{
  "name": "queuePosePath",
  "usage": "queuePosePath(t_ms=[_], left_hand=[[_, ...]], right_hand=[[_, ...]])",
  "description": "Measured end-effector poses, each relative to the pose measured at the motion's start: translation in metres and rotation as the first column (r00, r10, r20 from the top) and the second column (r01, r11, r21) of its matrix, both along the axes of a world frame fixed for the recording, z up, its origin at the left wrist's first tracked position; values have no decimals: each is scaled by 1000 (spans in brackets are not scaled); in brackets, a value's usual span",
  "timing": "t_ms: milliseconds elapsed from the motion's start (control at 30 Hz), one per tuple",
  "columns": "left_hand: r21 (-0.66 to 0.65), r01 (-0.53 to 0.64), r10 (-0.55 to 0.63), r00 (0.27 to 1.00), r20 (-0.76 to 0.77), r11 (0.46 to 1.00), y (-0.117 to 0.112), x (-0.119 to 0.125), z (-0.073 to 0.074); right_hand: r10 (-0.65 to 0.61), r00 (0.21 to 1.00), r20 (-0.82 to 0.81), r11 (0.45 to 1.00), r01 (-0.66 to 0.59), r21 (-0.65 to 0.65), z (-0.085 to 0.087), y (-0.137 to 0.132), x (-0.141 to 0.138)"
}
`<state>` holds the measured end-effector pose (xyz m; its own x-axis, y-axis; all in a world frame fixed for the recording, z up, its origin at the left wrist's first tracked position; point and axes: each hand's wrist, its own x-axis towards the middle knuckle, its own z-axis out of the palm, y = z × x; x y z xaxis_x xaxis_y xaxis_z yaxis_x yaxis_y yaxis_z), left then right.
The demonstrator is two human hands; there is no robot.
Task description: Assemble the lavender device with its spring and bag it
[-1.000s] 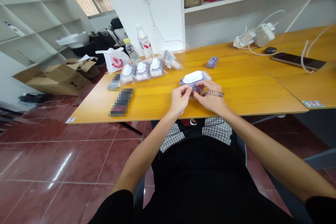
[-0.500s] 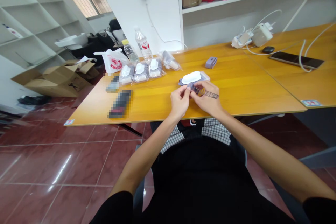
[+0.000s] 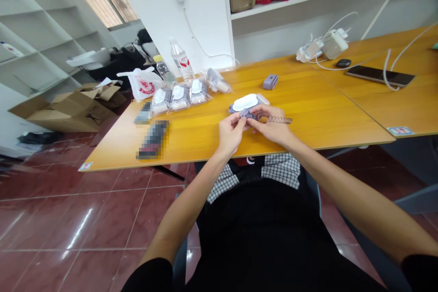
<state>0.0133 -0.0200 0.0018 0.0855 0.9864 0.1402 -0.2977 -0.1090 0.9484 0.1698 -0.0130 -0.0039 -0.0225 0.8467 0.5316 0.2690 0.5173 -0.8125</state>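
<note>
Head view: closest in, your bare forearms reach from a black top [image 3: 260, 237] and a black-and-white checked cloth [image 3: 280, 171] toward the near edge of the honey-yellow wooden tabletop [image 3: 205, 143]. Above that edge, your left hand [image 3: 231, 131] and right hand [image 3: 272, 127] each hold a narrow pinching grip on a dark coiled metal spring with a lilac end [image 3: 278, 120], whose coil runs out to the right of your right hand. Just past your fingers sits a white oval pad on a lilac base [image 3: 244, 102]. To the left lie two pixelated, unreadable objects [image 3: 153, 139], then a row of clear plastic packets holding white parts [image 3: 179, 98]. Farther on stand a small lilac block [image 3: 270, 82], a white plastic bag with red print [image 3: 140, 83] and a clear plastic bottle [image 3: 181, 61]. On the adjoining tabletop to the right are a black smartphone [image 3: 379, 76] and a white charger with cables [image 3: 333, 44]
</note>
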Motion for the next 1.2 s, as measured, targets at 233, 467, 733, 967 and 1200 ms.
queuePosePath(t_ms=[233,467,733,967,1200], left_hand=[[33,-14,13,1000,26,999,1,-4,-2],[11,9,-9,999,32,1000,2,-6,-2],[-38,-30,31,999,29,999,0,-1,-4],[-50,-33,34,999,21,998,-3,-2,-3],[-60,-78,79,997,14,995,-3,-1,0]], right_hand=[[-109,990,86,988,99,120,1,-4,-5],[-91,986,136,991,75,115,1,-6,-1],[49,947,316,990,-87,109,8,-2,14],[98,915,392,981,-154,115,11,-2,21],[109,937,331,982,-154,113,4,-3,19]])
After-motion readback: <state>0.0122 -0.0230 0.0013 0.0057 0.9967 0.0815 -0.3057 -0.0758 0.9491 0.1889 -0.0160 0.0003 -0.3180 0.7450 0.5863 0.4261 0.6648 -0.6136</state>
